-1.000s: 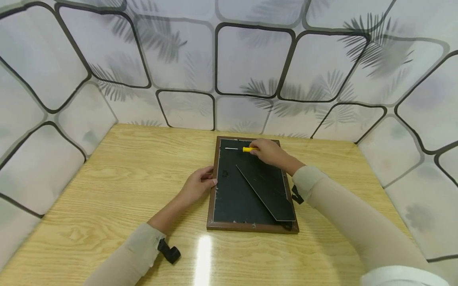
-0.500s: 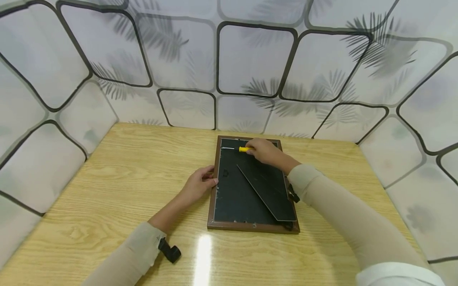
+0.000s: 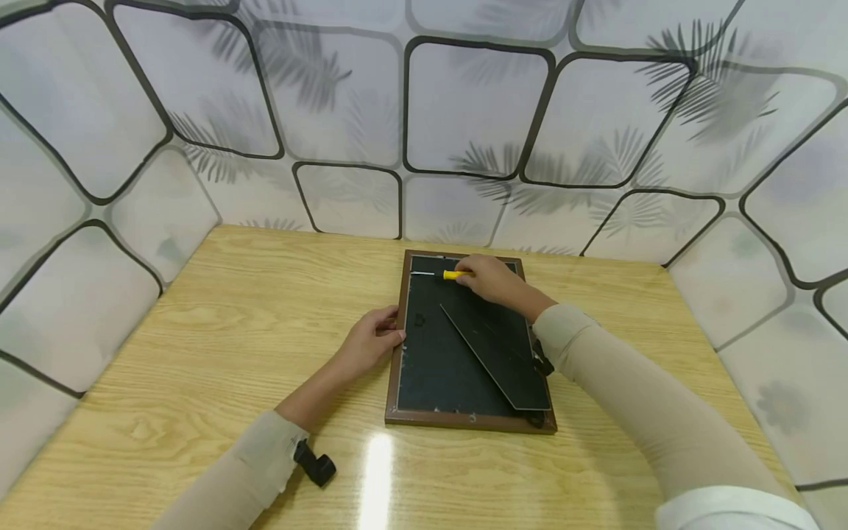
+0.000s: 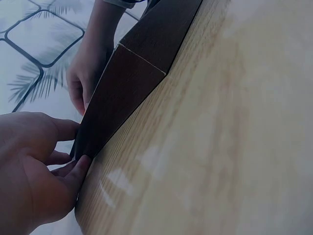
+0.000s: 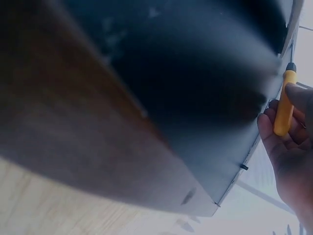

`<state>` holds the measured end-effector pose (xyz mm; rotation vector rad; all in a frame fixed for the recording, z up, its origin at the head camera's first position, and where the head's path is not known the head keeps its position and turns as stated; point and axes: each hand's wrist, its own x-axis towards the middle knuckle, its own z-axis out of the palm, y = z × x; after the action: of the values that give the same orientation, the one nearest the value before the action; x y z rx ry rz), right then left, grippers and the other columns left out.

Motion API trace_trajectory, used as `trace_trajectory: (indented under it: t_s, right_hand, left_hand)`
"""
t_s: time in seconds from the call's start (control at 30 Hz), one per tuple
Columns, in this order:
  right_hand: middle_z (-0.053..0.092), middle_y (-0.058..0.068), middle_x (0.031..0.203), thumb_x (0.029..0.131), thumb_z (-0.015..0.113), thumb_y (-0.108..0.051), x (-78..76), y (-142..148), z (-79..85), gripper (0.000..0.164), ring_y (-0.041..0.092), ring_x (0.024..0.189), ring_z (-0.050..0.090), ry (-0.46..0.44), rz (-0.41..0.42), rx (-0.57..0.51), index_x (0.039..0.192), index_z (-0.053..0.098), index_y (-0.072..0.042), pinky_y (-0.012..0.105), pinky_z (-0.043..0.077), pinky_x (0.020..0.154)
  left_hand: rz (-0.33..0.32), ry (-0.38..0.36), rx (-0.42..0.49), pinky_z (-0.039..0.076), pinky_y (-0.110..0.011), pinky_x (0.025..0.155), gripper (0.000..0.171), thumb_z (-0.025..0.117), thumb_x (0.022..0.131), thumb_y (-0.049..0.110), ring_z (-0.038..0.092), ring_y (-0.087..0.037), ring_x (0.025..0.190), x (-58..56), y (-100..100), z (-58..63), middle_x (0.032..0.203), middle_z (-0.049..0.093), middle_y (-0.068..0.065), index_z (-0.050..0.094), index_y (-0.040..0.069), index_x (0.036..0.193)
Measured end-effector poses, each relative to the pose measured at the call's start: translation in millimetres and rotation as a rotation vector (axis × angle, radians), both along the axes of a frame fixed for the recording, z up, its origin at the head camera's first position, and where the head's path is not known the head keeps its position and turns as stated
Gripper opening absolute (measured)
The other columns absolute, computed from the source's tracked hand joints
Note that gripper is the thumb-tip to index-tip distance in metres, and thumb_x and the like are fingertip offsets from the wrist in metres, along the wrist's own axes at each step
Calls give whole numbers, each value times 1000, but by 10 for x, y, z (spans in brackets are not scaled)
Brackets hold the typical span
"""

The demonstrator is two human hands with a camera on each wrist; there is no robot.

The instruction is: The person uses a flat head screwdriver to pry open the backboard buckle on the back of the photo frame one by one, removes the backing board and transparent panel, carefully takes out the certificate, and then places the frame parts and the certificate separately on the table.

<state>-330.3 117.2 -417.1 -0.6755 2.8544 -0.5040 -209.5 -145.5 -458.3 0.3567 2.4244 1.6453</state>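
Observation:
A brown picture frame [image 3: 457,420] lies face down on the table, its black backing board [image 3: 430,372] up. A black easel stand [image 3: 510,361] slants across the right half of the backing. My left hand [image 3: 366,340] grips the frame's left side, thumb at the upper edge; in the left wrist view its fingertips close on the dark frame side [image 4: 117,90]. With my right hand [image 3: 492,279] I hold a screwdriver [image 5: 285,105] by its yellow handle. Its thin shaft points left, the tip right at the backing's left edge near the far end.
The wooden table [image 3: 265,294] extends around the frame on all sides. Patterned fabric walls [image 3: 344,199] rise behind and at both sides. A black wrist camera [image 3: 314,465] is strapped at the left cuff.
My right hand has shifted slightly left with the screwdriver, bringing its tip to the frame's left inner edge. The left hand keeps its hold, and the frame stays in place.

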Motion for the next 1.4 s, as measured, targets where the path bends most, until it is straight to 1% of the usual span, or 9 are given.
trace_trajectory:
  t_s: [0.2, 0.4, 0.63, 0.8, 0.9, 1.0, 1.17, 1.3, 1.4]
  right_hand:
    - [67, 12, 123, 103, 60, -25, -9, 21, 20, 31, 28, 108, 62, 15, -6, -10, 127, 68, -7, 48, 51, 96]
    - [67, 12, 123, 103, 61, -24, -21, 21, 36, 30, 29, 107, 61, 18, -19, -43, 126, 68, -7, 48, 51, 96]
    - [64, 13, 130, 101, 63, -23, 0, 19, 29, 33, 30, 114, 59, -32, -81, -171, 130, 67, -6, 48, 50, 99]
    - [62, 13, 135, 100, 65, -20, 41, 11, 79, 39, 30, 120, 59, -92, -92, -289, 136, 63, -5, 48, 50, 103]
    - [62, 14, 137, 99, 66, -16, 53, 5, 104, 41, 31, 121, 59, -118, -92, -326, 138, 61, -5, 47, 50, 103]
    - [61, 16, 137, 98, 66, -10, 55, 3, 114, 42, 31, 122, 59, -133, -90, -339, 139, 60, -5, 47, 50, 103]
    - [59, 16, 140, 98, 65, -9, 56, 16, 96, 42, 32, 120, 59, -160, -146, -394, 140, 59, -6, 46, 50, 102]
    - [60, 16, 137, 98, 65, -9, 52, 16, 76, 37, 32, 115, 60, -153, -208, -435, 135, 63, -5, 46, 51, 98]
    - [62, 15, 134, 98, 66, -9, 43, 6, 64, 34, 32, 112, 60, -143, -246, -439, 131, 65, -5, 46, 52, 97]
  left_hand:
    - [3, -14, -12, 47, -47, 106, 57, 61, 100, 10, 54, -36, 128, -3, 2, -9, 145, 46, -24, 41, 0, 152]
    - [4, -15, 6, 47, -48, 107, 57, 62, 100, 11, 54, -36, 129, -17, -2, -16, 145, 47, -24, 41, 0, 152]
    - [-1, -21, 14, 47, -48, 106, 57, 62, 100, 9, 54, -37, 128, -16, -9, -5, 145, 47, -25, 41, -1, 152]
    - [6, -31, 12, 47, -47, 107, 57, 62, 100, 10, 54, -34, 128, -20, -6, -6, 145, 47, -23, 42, 0, 152]
    - [6, -35, 21, 47, -47, 107, 57, 62, 99, 11, 54, -34, 128, -25, 0, -13, 145, 47, -22, 43, 1, 152]
    - [3, -31, 21, 47, -47, 107, 57, 62, 99, 10, 54, -34, 128, -28, -8, -19, 145, 47, -22, 43, 1, 152]
    - [5, -21, 12, 48, -47, 106, 57, 61, 100, 11, 54, -35, 128, -24, -18, -25, 146, 46, -23, 42, 0, 152]
    - [7, -26, 7, 48, -47, 106, 57, 62, 100, 11, 54, -34, 128, -17, -15, -15, 146, 46, -22, 42, 2, 152]
    - [4, -20, 1, 48, -47, 106, 56, 62, 100, 11, 54, -34, 128, -11, -16, -8, 146, 46, -22, 42, 2, 152]
